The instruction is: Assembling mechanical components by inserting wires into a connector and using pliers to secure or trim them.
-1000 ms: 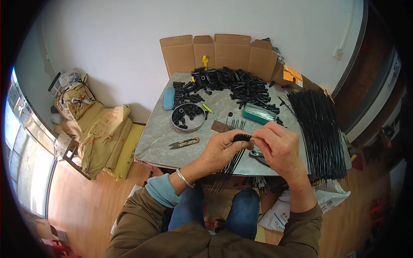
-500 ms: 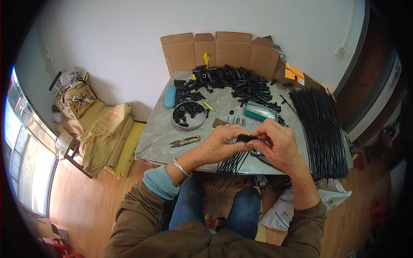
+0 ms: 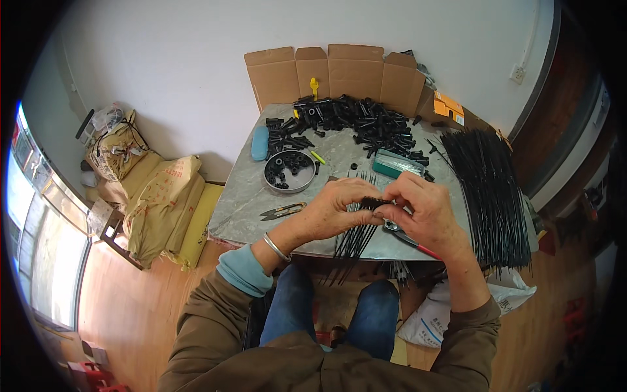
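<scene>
Above the table's near edge, my left hand and my right hand meet. A small, dark ribbed piece is pinched between them, thumbs pressing from my side; fingers cover its ends. Below my left hand lies a bunch of thin dark rods, some jutting over the edge. Partly under my right hand are red-handled pliers. A pair of thread snips rests left of my left hand. Farther off, a round metal tin holds small black rings.
Black tubular parts are heaped before a folded cardboard screen. A green box and a blue case lie on the grey table. Long black rods fill its right side. Sacks are piled at left.
The view has shifted slightly. My hands stay together on the ribbed piece, with a small change in finger position, and the pliers' red handle now shows more.
</scene>
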Demonstrator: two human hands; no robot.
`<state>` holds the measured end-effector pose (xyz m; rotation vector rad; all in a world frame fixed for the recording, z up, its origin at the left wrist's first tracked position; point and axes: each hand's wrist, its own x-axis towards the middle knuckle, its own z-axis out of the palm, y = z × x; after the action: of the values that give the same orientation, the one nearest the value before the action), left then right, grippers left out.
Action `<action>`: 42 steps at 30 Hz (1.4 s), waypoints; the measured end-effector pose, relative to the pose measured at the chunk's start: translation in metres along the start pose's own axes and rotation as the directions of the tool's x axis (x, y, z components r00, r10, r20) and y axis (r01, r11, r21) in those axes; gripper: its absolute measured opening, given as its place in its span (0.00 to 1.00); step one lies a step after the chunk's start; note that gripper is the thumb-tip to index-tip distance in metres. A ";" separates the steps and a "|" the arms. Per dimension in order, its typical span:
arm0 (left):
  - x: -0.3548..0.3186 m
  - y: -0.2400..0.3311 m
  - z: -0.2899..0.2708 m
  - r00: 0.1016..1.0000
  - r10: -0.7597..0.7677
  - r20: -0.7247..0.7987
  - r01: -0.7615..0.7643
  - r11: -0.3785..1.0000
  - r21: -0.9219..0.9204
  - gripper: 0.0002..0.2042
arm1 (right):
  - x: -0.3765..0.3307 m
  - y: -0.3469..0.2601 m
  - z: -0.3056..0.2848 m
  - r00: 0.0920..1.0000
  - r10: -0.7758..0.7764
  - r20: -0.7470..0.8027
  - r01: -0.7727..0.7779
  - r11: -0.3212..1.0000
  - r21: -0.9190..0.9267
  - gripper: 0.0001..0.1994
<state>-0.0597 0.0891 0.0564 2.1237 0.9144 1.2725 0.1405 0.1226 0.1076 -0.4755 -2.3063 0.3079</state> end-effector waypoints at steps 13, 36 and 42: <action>-0.003 -0.010 0.000 0.998 -0.055 -0.030 0.055 0.999 -0.002 0.18 | 0.002 -0.004 0.002 0.998 -0.021 -0.059 0.017 0.998 -0.055 0.10; -0.002 -0.006 -0.002 0.991 -0.133 -0.010 0.132 0.988 -0.075 0.12 | 0.008 -0.001 -0.001 0.998 -0.052 -0.021 0.051 0.997 -0.056 0.06; -0.002 -0.008 -0.001 0.987 -0.159 0.019 0.160 0.978 -0.134 0.11 | 0.002 0.004 0.007 0.997 0.003 -0.072 0.002 0.997 0.071 0.08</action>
<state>-0.0635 0.0929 0.0504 1.9095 0.9469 1.2079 0.1349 0.1263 0.1026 -0.4440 -2.2177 0.3659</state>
